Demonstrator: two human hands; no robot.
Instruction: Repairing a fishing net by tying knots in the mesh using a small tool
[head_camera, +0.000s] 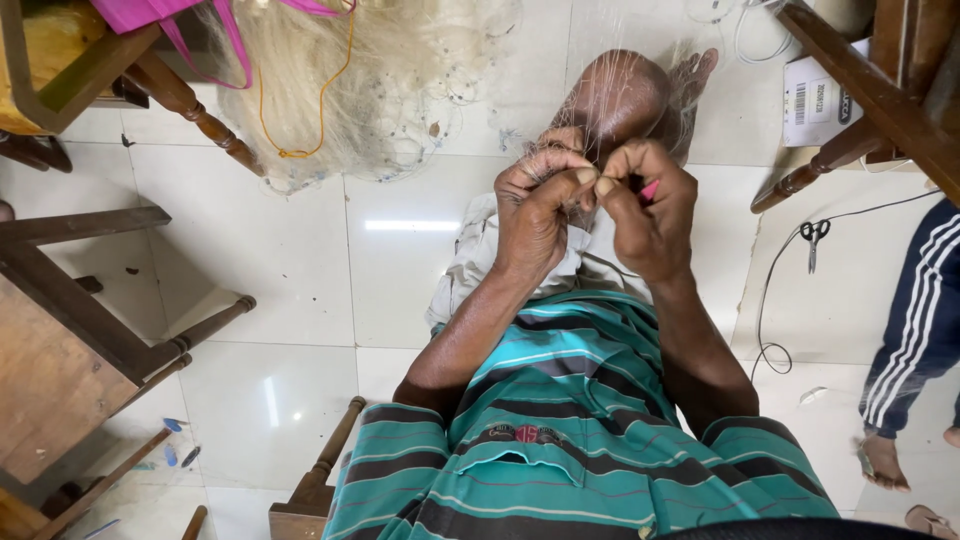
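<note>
From the head camera, looking straight down, the person sits with both hands raised together over one bent knee (612, 95), across which a fine, pale fishing net (380, 90) is stretched. The left hand (535, 205) is curled tight, thumb and forefinger pinching a strand of the mesh right at the point where the two hands meet. The right hand (650, 215) is likewise clenched, its fingers closed on a small pink tool (649, 190), seemingly a netting needle, of which only a tip shows between the fingers. The bulk of the net lies heaped on the white tiled floor (290, 270) beyond the knee, near a turned wooden chair leg (195, 110), with an orange cord (300, 150) looping through it. Judging by that large loose heap and the small patch drawn over the knee, the hand work on the mesh looks to be mid-course, with much net not under the fingers; how much is finished cannot be told. A pair of scissors (814, 240) lies on the floor to the right, well apart from the hands, beside a thin black cable (775, 280). Another person's striped trouser leg (920, 320) and bare foot stand at the right edge.
</note>
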